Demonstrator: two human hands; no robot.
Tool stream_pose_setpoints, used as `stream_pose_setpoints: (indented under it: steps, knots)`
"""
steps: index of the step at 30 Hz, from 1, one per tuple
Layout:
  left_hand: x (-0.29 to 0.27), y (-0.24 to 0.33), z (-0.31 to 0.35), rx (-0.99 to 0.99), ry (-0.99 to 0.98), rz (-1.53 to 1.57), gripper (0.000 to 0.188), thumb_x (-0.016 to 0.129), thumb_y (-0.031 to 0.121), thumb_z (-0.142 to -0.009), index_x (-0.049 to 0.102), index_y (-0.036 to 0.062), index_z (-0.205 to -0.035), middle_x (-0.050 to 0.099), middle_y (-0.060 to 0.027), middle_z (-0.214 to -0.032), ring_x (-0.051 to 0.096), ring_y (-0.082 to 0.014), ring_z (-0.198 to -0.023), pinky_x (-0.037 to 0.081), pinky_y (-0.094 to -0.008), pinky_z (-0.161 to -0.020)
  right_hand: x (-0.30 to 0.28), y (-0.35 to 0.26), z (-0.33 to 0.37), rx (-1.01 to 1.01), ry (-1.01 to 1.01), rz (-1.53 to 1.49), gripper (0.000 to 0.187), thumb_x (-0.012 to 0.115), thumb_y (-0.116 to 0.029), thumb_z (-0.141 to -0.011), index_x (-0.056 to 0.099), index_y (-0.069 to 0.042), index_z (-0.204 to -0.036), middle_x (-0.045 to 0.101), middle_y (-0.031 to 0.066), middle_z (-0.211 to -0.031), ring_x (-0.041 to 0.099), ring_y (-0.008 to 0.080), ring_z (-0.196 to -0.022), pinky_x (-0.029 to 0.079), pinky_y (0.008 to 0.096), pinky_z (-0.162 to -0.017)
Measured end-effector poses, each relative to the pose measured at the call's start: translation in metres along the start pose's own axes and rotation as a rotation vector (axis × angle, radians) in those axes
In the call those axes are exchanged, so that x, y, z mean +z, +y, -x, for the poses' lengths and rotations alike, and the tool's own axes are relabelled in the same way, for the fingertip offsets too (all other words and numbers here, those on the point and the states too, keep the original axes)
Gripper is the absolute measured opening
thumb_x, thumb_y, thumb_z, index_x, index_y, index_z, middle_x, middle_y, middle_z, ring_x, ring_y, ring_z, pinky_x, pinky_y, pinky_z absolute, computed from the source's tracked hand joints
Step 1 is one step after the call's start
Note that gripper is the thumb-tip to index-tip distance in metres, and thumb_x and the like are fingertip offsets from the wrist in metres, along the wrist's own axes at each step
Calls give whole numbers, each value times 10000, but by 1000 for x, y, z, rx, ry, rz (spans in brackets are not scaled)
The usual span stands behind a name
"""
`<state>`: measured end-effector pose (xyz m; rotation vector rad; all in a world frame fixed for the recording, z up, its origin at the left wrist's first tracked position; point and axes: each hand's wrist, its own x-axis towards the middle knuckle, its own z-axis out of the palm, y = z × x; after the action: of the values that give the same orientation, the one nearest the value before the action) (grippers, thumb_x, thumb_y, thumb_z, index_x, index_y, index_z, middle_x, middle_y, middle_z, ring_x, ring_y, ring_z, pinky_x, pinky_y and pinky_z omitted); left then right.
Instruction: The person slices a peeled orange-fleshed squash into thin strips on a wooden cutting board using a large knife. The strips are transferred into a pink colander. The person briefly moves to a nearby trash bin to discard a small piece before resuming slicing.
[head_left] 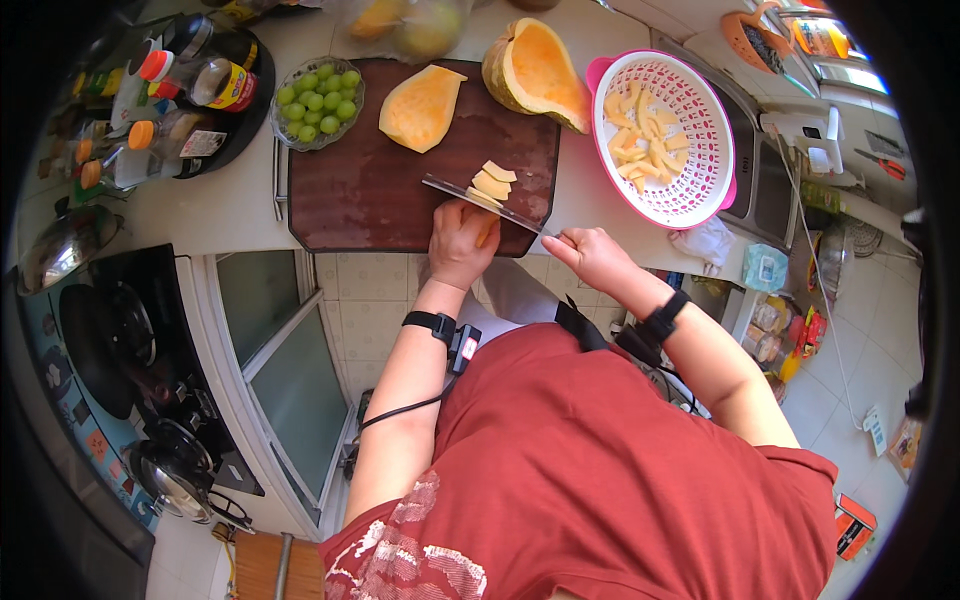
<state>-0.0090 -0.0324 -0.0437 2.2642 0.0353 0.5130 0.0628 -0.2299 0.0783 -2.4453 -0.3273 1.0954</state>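
At the centre of the frame, your right hand [598, 258] grips a knife [515, 218], its blade beside pale orange pumpkin slices [492, 182] on a dark red board [350, 205]. Your left hand [460, 246] curls around a pumpkin piece [487, 236] just below the blade. A pink-and-white colander [706, 160] of cut strips [645, 140] sits upper right.

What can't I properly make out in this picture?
Head view:
Knife handle: mostly covered by the right hand.
Pumpkin chunk: its shape is mostly hidden by the left hand.
Bag: its far end is cut off by the top edge.
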Motion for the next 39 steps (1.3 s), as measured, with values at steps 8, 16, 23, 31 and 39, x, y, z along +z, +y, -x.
stream_pose_setpoints:
  steps: [8, 16, 23, 31, 39]
  knots:
    - [-2, -3, 4, -78, -49, 12, 395, 786, 121, -679, 664, 95, -1054, 532, -167, -1078, 521, -377, -989, 504, -450, -792, -18, -1, 28, -10, -81, -50, 561, 534, -515, -954, 671, 16, -836, 659, 207, -763, 641, 372, -750, 502, 432, -704]
    - [-1, -3, 3, -53, -38, 0, 318, 778, 126, -677, 691, 127, -983, 532, -164, -1041, 517, -385, -952, 504, -463, -768, 0, -4, 18, 40, -22, 7, 560, 520, -530, -952, 701, -3, -894, 678, 207, -807, 657, 377, -808, 513, 443, -737]
    - [-8, -3, 6, 7, -41, -58, 377, 776, 157, -707, 647, 102, -1056, 536, -144, -1105, 525, -362, -1003, 468, -440, -852, 5, 4, 2, -47, 6, -68, 526, 524, -459, -975, 632, 29, -812, 598, 165, -657, 600, 287, -626, 485, 412, -626]
    - [-11, -7, 13, -48, -148, -35, 409, 771, 147, -692, 643, 82, -1075, 510, -156, -1067, 500, -376, -984, 483, -469, -810, -13, -7, 39, 56, -73, -48, 550, 533, -526, -945, 690, -1, -910, 686, 192, -827, 658, 371, -816, 509, 443, -755]
    - [-13, -4, 8, -2, -104, -15, 356, 750, 121, -714, 651, 73, -1052, 533, -156, -1067, 512, -365, -993, 480, -461, -824, 6, -10, 9, 59, -68, -31, 574, 520, -551, -940, 713, -10, -936, 693, 197, -839, 662, 369, -835, 512, 440, -772]
